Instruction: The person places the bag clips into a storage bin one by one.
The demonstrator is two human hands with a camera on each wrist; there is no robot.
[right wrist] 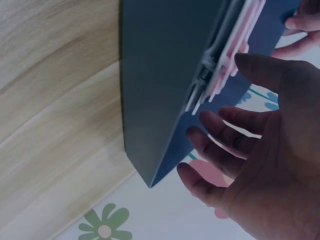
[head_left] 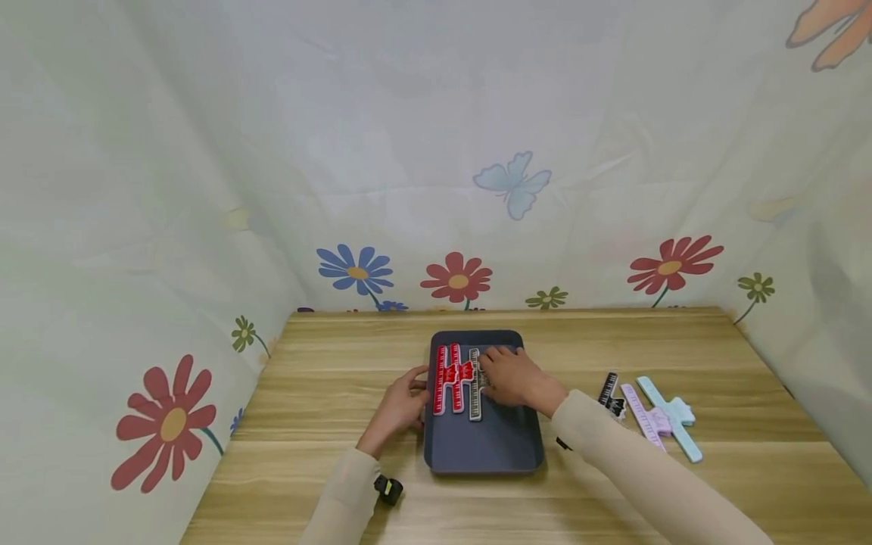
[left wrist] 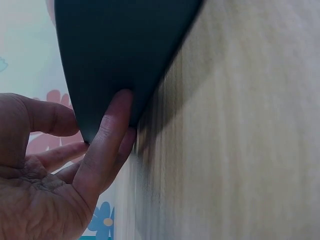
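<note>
A dark grey tray stands on the table with two red piano-pattern clips side by side in it. To their right lies a black-and-beige piano-pattern clip. My left hand touches the tray's left side, its fingers fairly straight against the outer wall. Over the tray's right part, my right hand covers the right end of the beige clip. In the right wrist view its fingers are spread and loosely bent, the thumb close to the clips; no grip shows.
On the table right of the tray lie a black clip, a lilac clip and a light blue clip. The black one is partly behind the right sleeve. A flowered cloth hangs behind the table.
</note>
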